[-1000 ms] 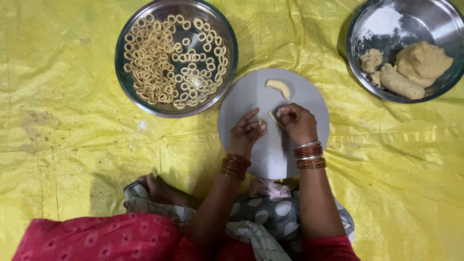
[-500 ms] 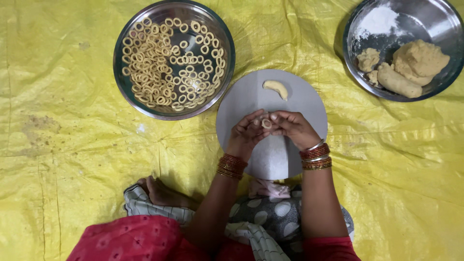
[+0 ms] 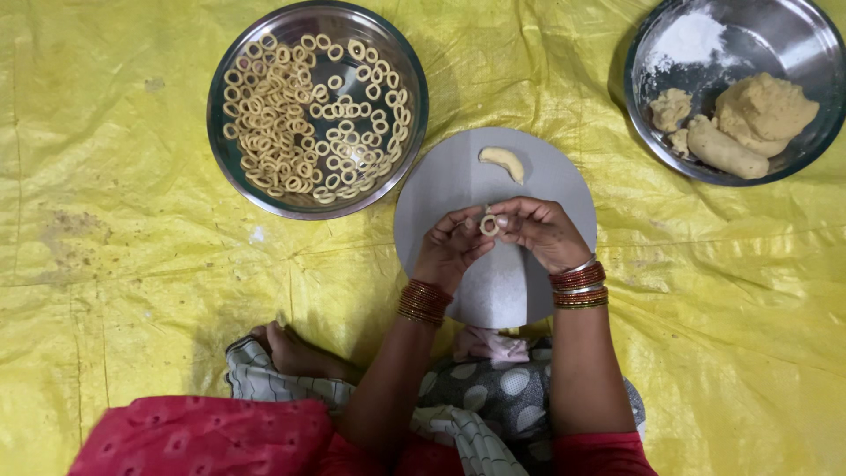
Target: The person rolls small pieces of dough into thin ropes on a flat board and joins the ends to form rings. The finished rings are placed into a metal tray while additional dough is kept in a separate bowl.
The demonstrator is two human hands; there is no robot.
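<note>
My left hand [image 3: 451,249] and right hand [image 3: 539,231] pinch a small soft pale dough ring [image 3: 487,224] between fingertips, just above the flat round grey board [image 3: 458,176]; a curved dough strip [image 3: 502,161] lies on it; a round steel bowl of finished rings [image 3: 414,106] sits left on crinkled yellow plastic sheeting [image 3: 115,220].

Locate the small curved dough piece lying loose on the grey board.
Head view: dough piece lies at the round board's far edge, just beyond both hands, between the two steel bowls.
</note>
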